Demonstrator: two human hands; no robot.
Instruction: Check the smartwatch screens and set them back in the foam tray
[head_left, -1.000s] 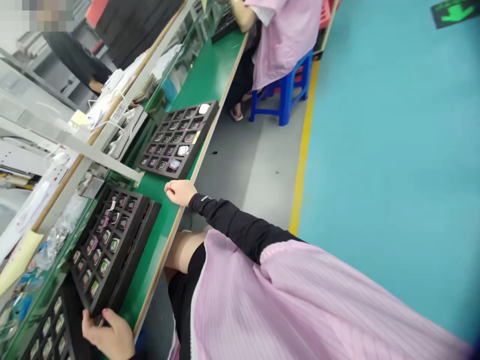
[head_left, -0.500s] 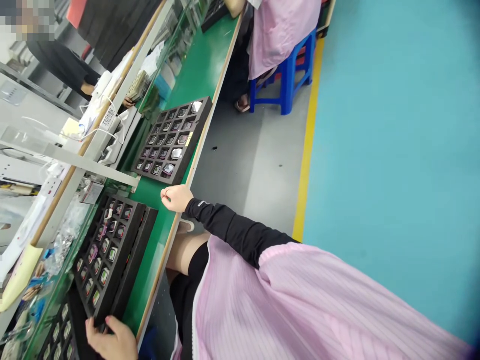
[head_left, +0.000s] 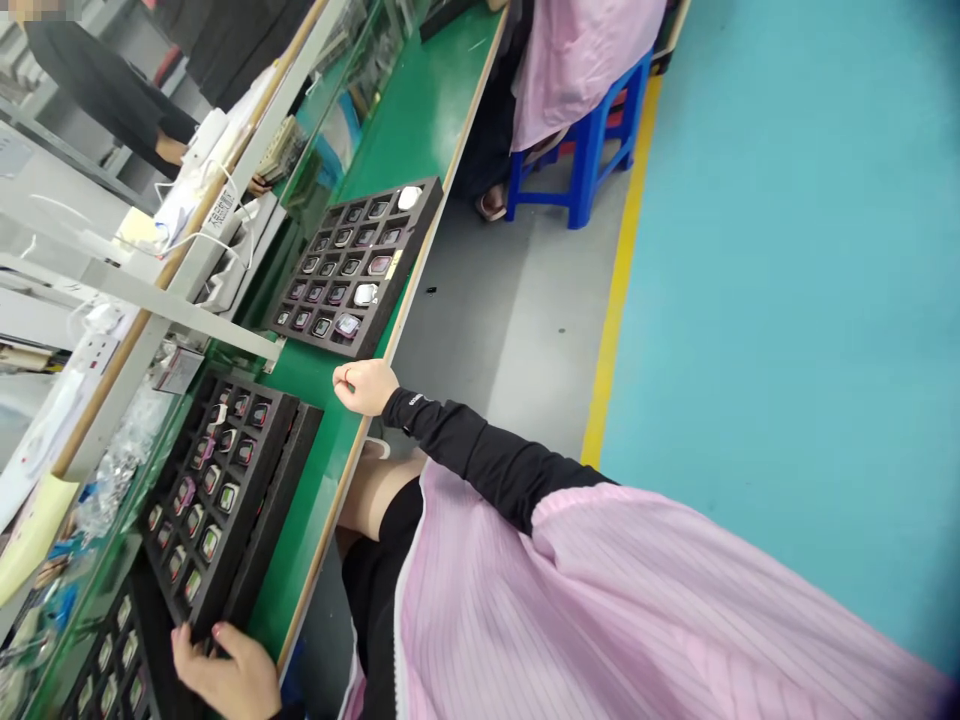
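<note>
Tray: black tray (head_left: 225,490) of small square devices is lying flat on the green bench, stacked on another.
Grip: near corner is being pinched by fingers.

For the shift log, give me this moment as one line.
left hand: on near corner of black tray | right hand: closed, resting on bench edge | second tray: untouched

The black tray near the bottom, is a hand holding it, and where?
Yes. The left hand grips the black tray at its near corner. The right hand holds nothing and rests curled on the table edge.
</note>
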